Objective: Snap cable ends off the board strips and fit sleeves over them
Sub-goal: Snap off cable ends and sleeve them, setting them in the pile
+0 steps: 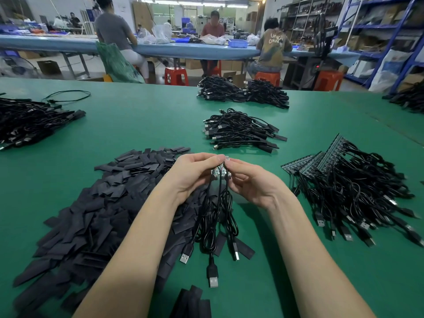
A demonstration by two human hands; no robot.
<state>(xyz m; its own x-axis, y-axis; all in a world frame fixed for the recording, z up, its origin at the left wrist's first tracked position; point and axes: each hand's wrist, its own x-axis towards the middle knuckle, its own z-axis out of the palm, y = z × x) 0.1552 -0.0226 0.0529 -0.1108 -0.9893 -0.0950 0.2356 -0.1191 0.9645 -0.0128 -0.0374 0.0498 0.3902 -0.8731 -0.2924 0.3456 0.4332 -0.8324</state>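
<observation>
Green matting covers the surface (137, 125), with bare room at its centre and along the near right edge. Both hands meet above it: the left hand (195, 173) and right hand (250, 182) pinch a small board strip (221, 169) between curled fingers, three cables (215, 216) hanging from it. Black sleeves (91, 214) are heaped left, touching the left forearm; uncut strips (321, 161) lie right, sleeved cables (241, 131) beyond.

Board piece (220, 169): your fingertips (218, 158) cover most of it — you can't tell its shape.
Sleeves (192, 302): bottom edge cuts them off.
</observation>
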